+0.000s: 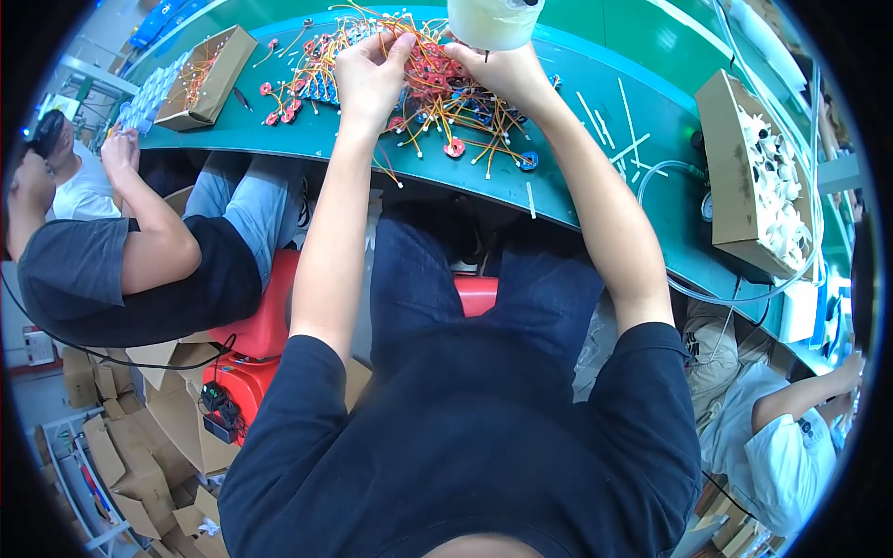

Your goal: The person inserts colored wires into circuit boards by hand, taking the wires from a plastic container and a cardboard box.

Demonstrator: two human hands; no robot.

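Note:
Over a tangled heap of small round red and blue parts with orange wires (pixel 437 70), both my hands are raised at the bench's far side. My left hand (pixel 370 82) is closed, thumb and forefinger pinched together among the orange wires; what exactly they grip is too small to make out. To its right, my right hand (pixel 510 76) has its fingers bent toward the same wires, and its fingertips are partly hidden. A whitish round object (pixel 495 23) covers the view just above that hand. One red part (pixel 454 147) and a blue part (pixel 528 161) lie near the front edge.
A cardboard box of wired parts (pixel 206 79) stands left on the green bench (pixel 307 139). At right are thin white strips (pixel 595 121), a clear hose (pixel 688 169) and a box of white pieces (pixel 763 177). Co-workers sit on both sides.

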